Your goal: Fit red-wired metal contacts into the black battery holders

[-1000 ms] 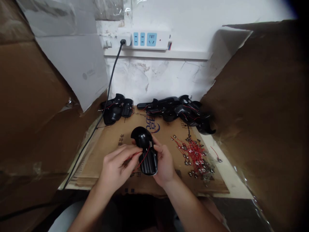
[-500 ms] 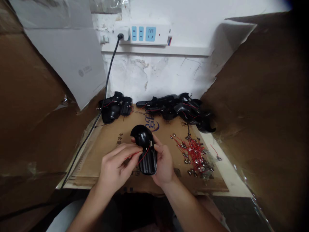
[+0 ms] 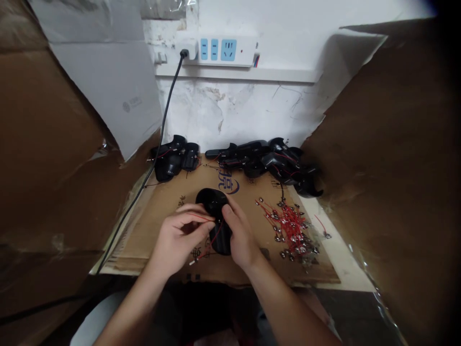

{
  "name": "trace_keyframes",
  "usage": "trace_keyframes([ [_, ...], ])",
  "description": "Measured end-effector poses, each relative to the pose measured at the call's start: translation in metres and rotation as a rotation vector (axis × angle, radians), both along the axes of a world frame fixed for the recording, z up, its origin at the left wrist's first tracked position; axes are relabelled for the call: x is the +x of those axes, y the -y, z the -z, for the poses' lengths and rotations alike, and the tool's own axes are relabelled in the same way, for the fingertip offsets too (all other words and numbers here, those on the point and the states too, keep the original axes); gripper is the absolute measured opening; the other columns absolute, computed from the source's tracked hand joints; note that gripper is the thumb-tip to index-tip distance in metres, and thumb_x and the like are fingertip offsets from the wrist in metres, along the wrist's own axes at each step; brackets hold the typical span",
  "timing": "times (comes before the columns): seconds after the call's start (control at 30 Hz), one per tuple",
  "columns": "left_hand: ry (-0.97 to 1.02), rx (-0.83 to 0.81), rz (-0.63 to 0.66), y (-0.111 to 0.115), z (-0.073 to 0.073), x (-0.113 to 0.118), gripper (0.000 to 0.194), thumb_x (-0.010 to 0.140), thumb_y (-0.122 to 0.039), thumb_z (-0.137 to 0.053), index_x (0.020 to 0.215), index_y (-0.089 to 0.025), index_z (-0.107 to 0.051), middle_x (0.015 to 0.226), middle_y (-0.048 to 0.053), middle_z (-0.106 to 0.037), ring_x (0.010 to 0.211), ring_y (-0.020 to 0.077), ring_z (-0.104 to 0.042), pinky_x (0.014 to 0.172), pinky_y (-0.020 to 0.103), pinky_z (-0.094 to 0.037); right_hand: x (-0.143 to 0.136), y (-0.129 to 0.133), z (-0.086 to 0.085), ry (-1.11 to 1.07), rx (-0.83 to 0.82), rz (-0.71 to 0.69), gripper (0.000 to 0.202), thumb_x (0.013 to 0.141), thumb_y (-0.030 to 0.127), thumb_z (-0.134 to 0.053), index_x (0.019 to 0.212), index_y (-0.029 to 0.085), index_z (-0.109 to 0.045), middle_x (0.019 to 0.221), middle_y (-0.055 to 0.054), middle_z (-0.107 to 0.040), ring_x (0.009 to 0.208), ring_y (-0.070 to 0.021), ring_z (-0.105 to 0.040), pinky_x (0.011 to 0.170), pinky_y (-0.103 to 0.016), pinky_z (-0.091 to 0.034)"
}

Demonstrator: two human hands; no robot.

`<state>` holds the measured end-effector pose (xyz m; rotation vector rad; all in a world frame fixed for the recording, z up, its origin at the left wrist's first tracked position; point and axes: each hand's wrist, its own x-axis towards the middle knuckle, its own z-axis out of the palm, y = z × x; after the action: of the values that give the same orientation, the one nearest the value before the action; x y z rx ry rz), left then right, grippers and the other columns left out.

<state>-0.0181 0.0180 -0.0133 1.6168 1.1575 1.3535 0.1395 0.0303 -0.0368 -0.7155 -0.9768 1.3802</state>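
Observation:
A black plastic housing (image 3: 220, 240), with a rounded cup at its far end and a ribbed handle part nearer me, is held above the cardboard. My right hand (image 3: 242, 233) is closed around its right side, the thumb lying over the housing's middle. My left hand (image 3: 185, 235) pinches a thin red wire (image 3: 199, 217) at the left side of the housing, fingertips touching its middle. Another stretch of red wire hangs over the handle part, down to a small pale end (image 3: 192, 262) below my left hand. What sits under the right thumb is hidden.
Several black housings (image 3: 254, 156) lie along the wall, with another cluster (image 3: 172, 161) at the back left. A heap of red wires with shiny metal contacts (image 3: 291, 228) lies right on the cardboard sheet (image 3: 151, 240). A black cable (image 3: 166, 110) runs from the power strip (image 3: 245, 50) down the left.
My right thumb has moved up and left onto the housing's middle, covering the small white connector seen before. The housing has tilted. A wire's pale end now shows below my left hand.

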Motion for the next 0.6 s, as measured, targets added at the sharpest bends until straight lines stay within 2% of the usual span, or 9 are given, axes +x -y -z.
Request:
trace_keyframes([
  [0.07, 0.206, -0.186, -0.042, 0.0011, 0.0000, 0.0018, 0.014, 0.076, -0.023, -0.096, 0.086, -0.022, -0.086, 0.093, 0.003, -0.074, 0.086, 0.0130, -0.070, 0.078, 0.020, -0.058, 0.0019, 0.0007, -0.0025, 0.040, 0.055, -0.006, 0.038, 0.108, 0.051, -0.062, 0.137, 0.030, -0.076, 0.139, -0.003, -0.075, 0.138, -0.0254, -0.064, 0.123, -0.039, -0.043],
  [0.13, 0.435, -0.424, -0.033, 0.0021, -0.0002, 0.0029, 0.027, 0.067, -0.024, -0.102, 0.086, -0.020, -0.082, 0.087, 0.000, -0.071, 0.077, 0.0099, -0.068, 0.070, 0.017, -0.057, 0.0028, 0.0025, -0.0047, 0.075, 0.093, -0.015, 0.040, 0.108, 0.052, -0.063, 0.139, 0.030, -0.075, 0.140, -0.004, -0.075, 0.137, -0.0255, -0.065, 0.123, -0.040, -0.044],
  [0.23, 0.653, -0.677, 0.024, 0.0015, 0.0004, 0.0029, 0.037, 0.059, -0.020, -0.105, 0.084, -0.017, -0.077, 0.085, -0.002, -0.069, 0.072, 0.0082, -0.069, 0.067, 0.016, -0.060, 0.0027, 0.0056, -0.0051, 0.124, 0.120, -0.018, 0.042, 0.107, 0.052, -0.064, 0.142, 0.031, -0.073, 0.142, -0.004, -0.074, 0.136, -0.0262, -0.065, 0.123, -0.042, -0.044],
  [0.37, 0.730, -0.788, 0.059, -0.0013, 0.0039, 0.0025, 0.042, 0.057, -0.014, -0.105, 0.089, -0.016, -0.077, 0.084, -0.003, -0.069, 0.065, 0.0051, -0.066, 0.061, 0.013, -0.059, 0.0019, 0.0075, -0.0024, 0.148, 0.129, -0.004, 0.041, 0.109, 0.051, -0.061, 0.142, 0.032, -0.073, 0.142, -0.004, -0.074, 0.137, -0.0260, -0.065, 0.124, -0.042, -0.043],
  [0.6, 0.717, -0.765, 0.050, -0.0009, 0.0041, 0.0040, 0.041, 0.056, -0.014, -0.106, 0.083, -0.014, -0.075, 0.083, -0.003, -0.067, 0.065, 0.0056, -0.065, 0.057, 0.014, -0.058, 0.0020, 0.0097, -0.0019, 0.170, 0.127, 0.003, 0.039, 0.111, 0.049, -0.058, 0.143, 0.031, -0.072, 0.145, -0.004, -0.073, 0.136, -0.0242, -0.065, 0.123, -0.040, -0.043],
])
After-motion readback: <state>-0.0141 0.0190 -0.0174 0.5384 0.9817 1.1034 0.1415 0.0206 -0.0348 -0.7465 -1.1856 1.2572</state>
